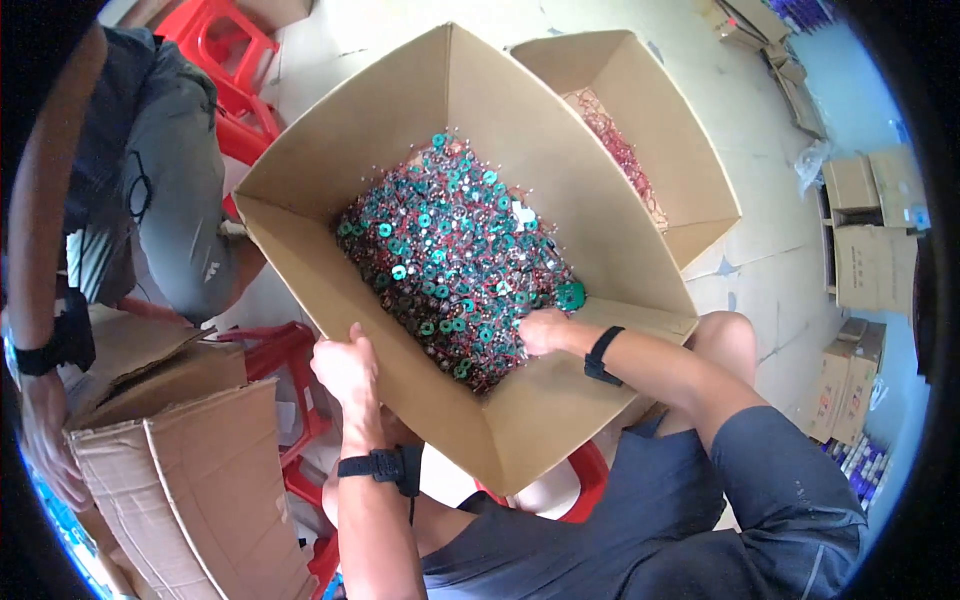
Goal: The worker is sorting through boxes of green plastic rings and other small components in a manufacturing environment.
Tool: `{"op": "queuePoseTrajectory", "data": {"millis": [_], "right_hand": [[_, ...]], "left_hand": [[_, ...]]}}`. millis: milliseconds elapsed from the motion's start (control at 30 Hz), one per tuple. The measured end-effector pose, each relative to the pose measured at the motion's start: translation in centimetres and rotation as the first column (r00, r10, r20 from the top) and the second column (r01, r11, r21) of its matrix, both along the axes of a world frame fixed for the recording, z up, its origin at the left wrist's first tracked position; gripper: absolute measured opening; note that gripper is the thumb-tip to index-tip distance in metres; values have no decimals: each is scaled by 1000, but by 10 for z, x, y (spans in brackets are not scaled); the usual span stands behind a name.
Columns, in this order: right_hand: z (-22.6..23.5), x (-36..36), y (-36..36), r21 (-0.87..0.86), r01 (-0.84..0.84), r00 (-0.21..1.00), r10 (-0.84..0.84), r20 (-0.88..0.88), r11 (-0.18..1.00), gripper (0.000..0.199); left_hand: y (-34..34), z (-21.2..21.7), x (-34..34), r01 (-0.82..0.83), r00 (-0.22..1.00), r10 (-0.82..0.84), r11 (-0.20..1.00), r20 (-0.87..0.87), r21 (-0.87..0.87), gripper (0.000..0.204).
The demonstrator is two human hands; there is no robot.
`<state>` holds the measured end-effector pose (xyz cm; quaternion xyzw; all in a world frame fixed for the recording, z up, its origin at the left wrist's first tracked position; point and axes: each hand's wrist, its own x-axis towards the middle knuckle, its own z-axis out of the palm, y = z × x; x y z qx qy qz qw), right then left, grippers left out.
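A big open cardboard box (560, 400) fills the middle of the frame, tilted toward the person; inside lies a heap of small coils (455, 255) with teal rings and red wire. The left hand (345, 365) grips the box's near edge at lower left of centre, fingers curled over the cardboard; the right hand (545, 330) reaches into the box at its lower right, closed down among the coils, though what it pinches I cannot tell. Both wrists wear black bands. A second open box (690, 190) stands just behind, at upper right, with a thin layer of red wire pieces (615, 150) along its wall; red plastic stools (235, 80) show at upper left and under the big box. Flattened brown cardboard (190, 480) lies at lower left, beside another person's arm (35, 300); stacked brown cartons (870, 240) line the right edge.
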<state>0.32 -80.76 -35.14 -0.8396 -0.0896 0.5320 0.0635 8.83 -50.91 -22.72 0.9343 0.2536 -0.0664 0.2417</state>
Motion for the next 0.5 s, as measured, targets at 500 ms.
{"op": "queuePoseTrajectory", "data": {"millis": [500], "right_hand": [[296,-51,-30,674,341,803,-576,152,655,16]], "left_hand": [[-53,153,-113,670,720,-599,732,352,-125,47]]}}
